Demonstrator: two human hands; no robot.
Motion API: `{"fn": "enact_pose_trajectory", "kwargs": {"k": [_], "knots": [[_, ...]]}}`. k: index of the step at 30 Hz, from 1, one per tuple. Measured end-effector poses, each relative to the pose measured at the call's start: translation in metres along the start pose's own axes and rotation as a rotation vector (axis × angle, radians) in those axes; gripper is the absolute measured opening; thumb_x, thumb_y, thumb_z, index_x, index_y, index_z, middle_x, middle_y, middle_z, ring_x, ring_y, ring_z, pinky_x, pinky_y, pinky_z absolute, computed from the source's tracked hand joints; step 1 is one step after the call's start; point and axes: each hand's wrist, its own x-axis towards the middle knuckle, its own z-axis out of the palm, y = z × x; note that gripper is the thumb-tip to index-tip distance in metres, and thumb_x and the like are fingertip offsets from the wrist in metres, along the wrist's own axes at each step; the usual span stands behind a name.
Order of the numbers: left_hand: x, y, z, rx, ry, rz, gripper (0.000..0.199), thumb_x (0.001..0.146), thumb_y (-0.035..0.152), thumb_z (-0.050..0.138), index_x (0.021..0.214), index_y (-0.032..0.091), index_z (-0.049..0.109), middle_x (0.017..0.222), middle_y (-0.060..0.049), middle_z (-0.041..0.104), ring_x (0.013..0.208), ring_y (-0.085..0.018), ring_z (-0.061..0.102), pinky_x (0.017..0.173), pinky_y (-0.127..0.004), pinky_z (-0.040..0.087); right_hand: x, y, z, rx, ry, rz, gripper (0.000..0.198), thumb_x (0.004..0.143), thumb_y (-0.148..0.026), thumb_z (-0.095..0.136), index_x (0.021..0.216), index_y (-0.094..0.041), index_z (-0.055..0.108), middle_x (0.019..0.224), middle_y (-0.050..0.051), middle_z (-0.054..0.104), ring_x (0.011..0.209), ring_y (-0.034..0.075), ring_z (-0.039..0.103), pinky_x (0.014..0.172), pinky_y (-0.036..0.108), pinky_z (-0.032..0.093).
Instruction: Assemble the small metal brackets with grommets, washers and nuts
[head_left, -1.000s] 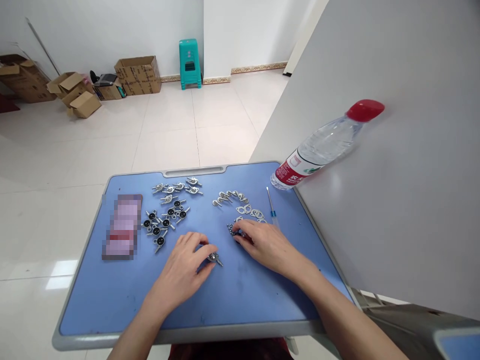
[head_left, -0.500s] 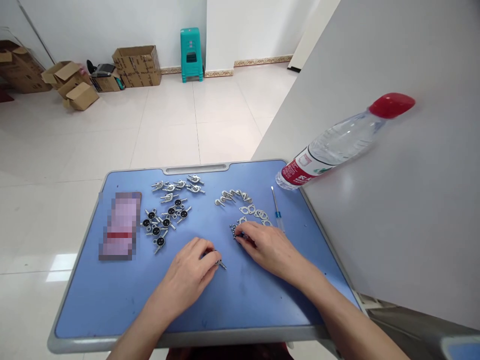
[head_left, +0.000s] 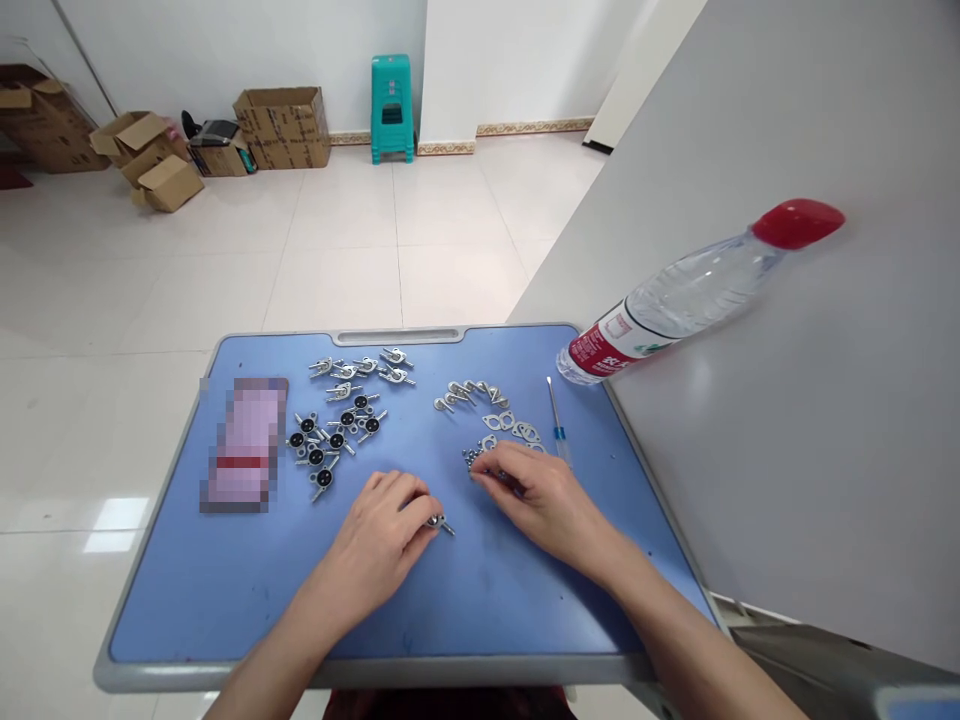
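Left hand [head_left: 386, 525], palm down, pinching; right hand [head_left: 536, 495], curled, palm down

One head camera looks forward and down from above the near edge of the surface [head_left: 210, 580], close by. The right forearm [head_left: 660, 605] probably hides the near right corner.

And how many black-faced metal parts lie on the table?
8 black-faced metal parts, in one group: three back right, two left, one central, two nearest. The left hand may hide another.
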Motion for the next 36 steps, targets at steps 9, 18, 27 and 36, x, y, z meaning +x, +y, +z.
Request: {"fn": "enact_pose_trajectory", "kwargs": {"k": [9,18,27,36], "knots": [[0.001,0.002,0.0,-0.012,0.012,-0.008,0.011,0.09,0.009,0.055,0.095,0.019,0.054,0.095,-0.002,0.059,0.088,-0.018,0.055,0.085,-0.036,0.04,-0.01,-0.014,0.027,-0.118,-0.072,-0.326,0.025,0.098,-0.017,0.038,0.083,-0.018,0.058,0.068,0.0,0.056,0.054,0.01,0.047,0.049,0.024,0.03],[-0.001,0.004,-0.003,-0.043,0.008,-0.101,0.028,0.084,0.008,0.057,0.108,0.022,0.052,0.106,-0.003,0.056,0.094,-0.021,0.051,0.083,-0.033,0.045,-0.008,-0.009,0.02,-0.102,-0.023,-0.313,0.019,0.097,-0.016,0.042,0.087,-0.019,0.057,0.068,0.0,0.056,0.055,0.011,0.05,0.05,0.024,0.032],[0.001,0.003,-0.003,-0.028,0.006,-0.069,0.01,0.09,0.011,0.053,0.095,0.02,0.053,0.095,-0.001,0.057,0.087,-0.017,0.053,0.08,-0.031,0.042,-0.008,-0.009,0.017,-0.099,-0.009,-0.332,0.019,0.097,-0.015,0.042,0.088,-0.019,0.058,0.067,-0.001,0.055,0.055,0.01,0.048,0.05,0.024,0.032],[0.002,0.006,-0.004,-0.031,0.017,-0.081,0.012,0.085,0.014,0.059,0.094,0.02,0.053,0.094,0.0,0.058,0.086,-0.018,0.054,0.08,-0.032,0.041,-0.009,-0.008,0.021,-0.117,-0.046,-0.334,0.019,0.097,-0.015,0.041,0.09,-0.019,0.058,0.068,-0.001,0.057,0.055,0.01,0.05,0.05,0.023,0.033]]}}
